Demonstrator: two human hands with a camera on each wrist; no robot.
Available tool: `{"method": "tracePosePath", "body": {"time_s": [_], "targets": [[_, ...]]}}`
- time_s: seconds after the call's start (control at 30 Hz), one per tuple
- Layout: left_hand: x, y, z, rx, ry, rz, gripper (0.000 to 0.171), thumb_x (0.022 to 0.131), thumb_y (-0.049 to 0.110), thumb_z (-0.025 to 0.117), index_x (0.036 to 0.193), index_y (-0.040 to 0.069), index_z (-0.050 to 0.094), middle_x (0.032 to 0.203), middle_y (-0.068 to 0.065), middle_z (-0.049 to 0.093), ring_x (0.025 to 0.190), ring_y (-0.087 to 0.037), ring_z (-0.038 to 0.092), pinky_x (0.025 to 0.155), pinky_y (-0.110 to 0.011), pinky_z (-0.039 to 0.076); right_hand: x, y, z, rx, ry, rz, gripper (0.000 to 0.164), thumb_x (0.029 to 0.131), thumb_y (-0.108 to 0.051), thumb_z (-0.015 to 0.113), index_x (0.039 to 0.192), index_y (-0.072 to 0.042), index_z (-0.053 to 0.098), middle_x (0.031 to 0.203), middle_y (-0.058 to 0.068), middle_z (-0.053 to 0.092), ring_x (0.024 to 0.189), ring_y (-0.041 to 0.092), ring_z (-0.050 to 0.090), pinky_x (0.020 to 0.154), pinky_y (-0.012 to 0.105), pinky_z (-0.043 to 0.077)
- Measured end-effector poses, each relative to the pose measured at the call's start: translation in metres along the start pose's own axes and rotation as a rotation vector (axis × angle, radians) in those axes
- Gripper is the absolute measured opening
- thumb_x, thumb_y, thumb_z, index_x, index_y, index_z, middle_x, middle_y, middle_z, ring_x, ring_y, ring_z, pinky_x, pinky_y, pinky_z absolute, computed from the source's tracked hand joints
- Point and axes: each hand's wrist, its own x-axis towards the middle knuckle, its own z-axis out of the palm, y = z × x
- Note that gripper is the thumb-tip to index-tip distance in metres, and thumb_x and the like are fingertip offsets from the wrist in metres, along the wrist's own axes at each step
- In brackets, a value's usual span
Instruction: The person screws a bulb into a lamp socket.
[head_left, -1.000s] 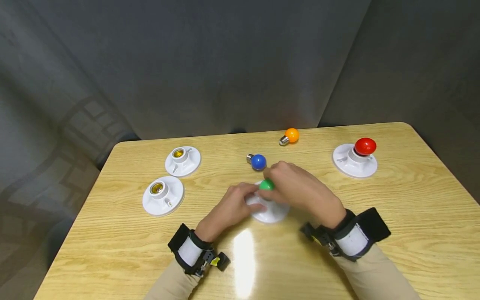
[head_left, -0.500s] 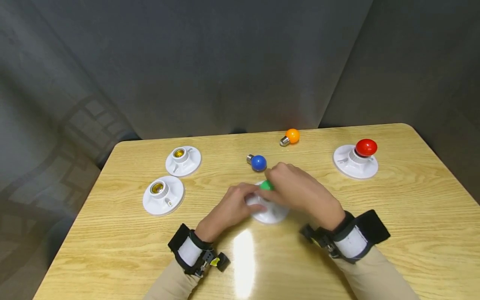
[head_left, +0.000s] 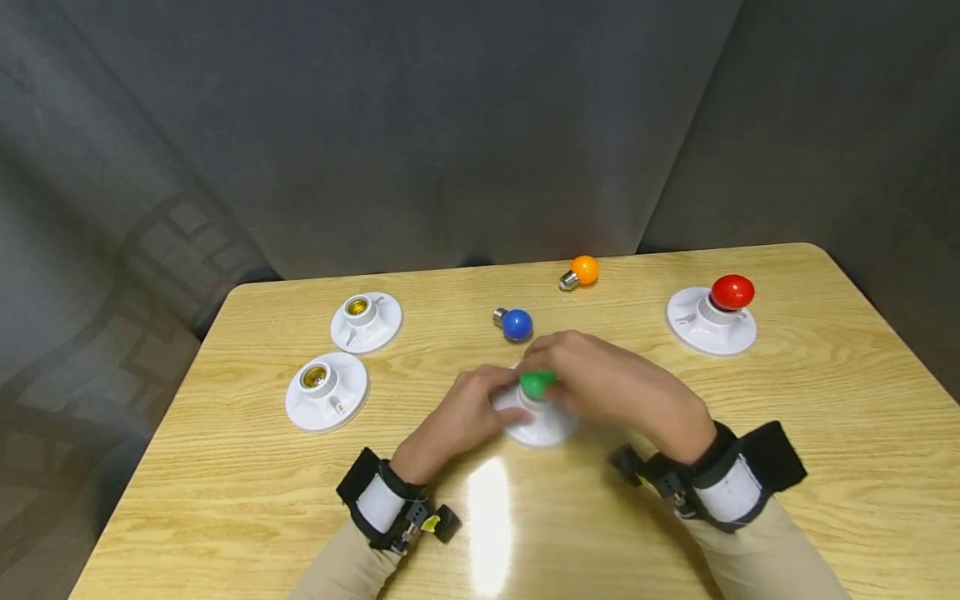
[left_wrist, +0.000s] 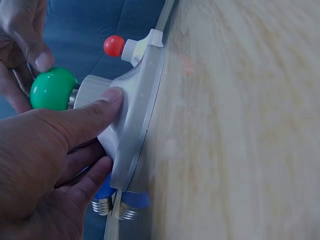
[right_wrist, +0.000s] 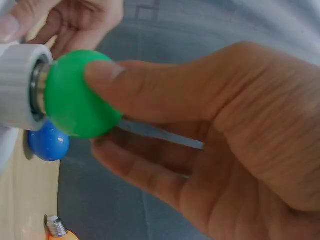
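While the left hand (head_left: 462,411) grips the round white plastic lampholder (head_left: 546,427), I have the glossy round green bulb (head_left: 535,385), roughly upright in it, pinched at nine o'clock from the nearer right hand (head_left: 603,377).

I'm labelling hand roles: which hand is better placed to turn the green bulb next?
Likely the right hand: its fingers touch the green bulb, while the left hand holds the white socket.

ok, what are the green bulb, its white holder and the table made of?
Green bulb: glossy globe with bright highlights, plastic or coated glass; silvery base, likely metal.
White holder: smooth, even sheen, probably molded plastic, possibly ceramic.
Table: yellowish wood grain, strong glare, so glossy wood or laminate.
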Motion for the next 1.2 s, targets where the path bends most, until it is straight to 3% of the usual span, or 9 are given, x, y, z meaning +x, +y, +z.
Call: {"method": "tracePosePath", "body": {"time_s": [0.17,0.3,0.47,0.57,0.67,0.77,0.87,0.97,1.2], "targets": [[0.0,-0.001,0.0,0.001,-0.009,-0.008,0.043,0.078,0.02,0.081,0.117,0.007,0.068,0.108,-0.01,0.073,0.095,-0.016,0.064,0.079,-0.038,0.057,0.003,0.001,0.005,-0.041,0.025,0.054,0.007,0.08,-0.005,0.075,0.081,-0.008,0.068,0.077,0.004,0.063,0.066,0.014,0.054,0.056,0.029,0.051],[0.001,-0.001,0.001,0.008,-0.008,-0.019,0.042,0.078,0.021,0.081,0.116,0.007,0.069,0.109,-0.01,0.073,0.095,-0.016,0.064,0.078,-0.037,0.057,0.007,0.001,0.01,-0.076,0.081,0.124,0.021,0.082,-0.015,0.071,0.066,-0.011,0.058,0.066,0.003,0.053,0.054,0.013,0.046,0.045,0.025,0.038],[0.002,-0.001,0.002,0.002,-0.012,-0.035,0.039,0.077,0.021,0.081,0.113,0.009,0.071,0.109,-0.009,0.073,0.096,-0.015,0.064,0.079,-0.035,0.057,0.011,0.003,0.017,-0.105,0.147,0.167,0.026,0.083,-0.02,0.071,0.067,-0.008,0.055,0.056,0.0,0.04,0.045,0.011,0.039,0.04,0.023,0.028],[0.001,-0.001,0.002,0.001,-0.016,-0.042,0.039,0.078,0.021,0.081,0.113,0.009,0.07,0.109,-0.009,0.073,0.095,-0.015,0.064,0.078,-0.035,0.058,0.01,0.001,0.015,-0.112,0.122,0.193,0.022,0.082,-0.02,0.072,0.072,-0.007,0.059,0.059,0.001,0.043,0.046,0.012,0.042,0.041,0.024,0.032],[0.001,-0.001,0.001,0.0,-0.017,-0.039,0.041,0.078,0.021,0.081,0.114,0.008,0.069,0.109,-0.009,0.073,0.095,-0.015,0.063,0.079,-0.036,0.057,0.006,0.0,0.009,-0.073,0.07,0.143,0.012,0.08,-0.011,0.074,0.089,-0.004,0.069,0.077,0.005,0.062,0.062,0.015,0.055,0.052,0.027,0.05],[0.0,-0.001,0.001,-0.002,-0.012,-0.037,0.042,0.078,0.021,0.081,0.116,0.008,0.069,0.108,-0.009,0.073,0.096,-0.015,0.063,0.082,-0.038,0.057,0.002,0.001,0.004,-0.006,0.026,0.056,0.026,0.077,0.003,0.075,0.101,-0.006,0.072,0.092,0.006,0.069,0.078,0.017,0.06,0.066,0.033,0.057],[0.0,-0.001,0.001,-0.01,-0.01,-0.038,0.041,0.077,0.02,0.081,0.115,0.009,0.069,0.107,-0.009,0.073,0.094,-0.015,0.063,0.08,-0.038,0.057,0.001,0.003,0.003,0.02,0.01,0.021,0.017,0.077,0.003,0.075,0.089,-0.008,0.072,0.085,0.004,0.067,0.076,0.016,0.058,0.064,0.032,0.056],[0.0,-0.001,0.001,-0.009,-0.012,-0.036,0.041,0.077,0.021,0.081,0.115,0.009,0.069,0.107,-0.009,0.073,0.093,-0.015,0.063,0.078,-0.037,0.057,0.002,0.003,0.004,-0.004,0.022,0.063,0.009,0.079,-0.006,0.077,0.081,-0.009,0.069,0.078,0.004,0.063,0.069,0.015,0.054,0.057,0.029,0.052],[0.0,0.001,0.001,-0.001,-0.007,-0.041,0.039,0.079,0.024,0.08,0.114,0.009,0.07,0.109,-0.008,0.073,0.094,-0.014,0.063,0.077,-0.036,0.057,0.01,0.004,0.014,-0.088,0.113,0.182,0.029,0.08,-0.018,0.072,0.06,-0.012,0.051,0.057,0.0,0.042,0.047,0.013,0.042,0.041,0.024,0.033]]}}
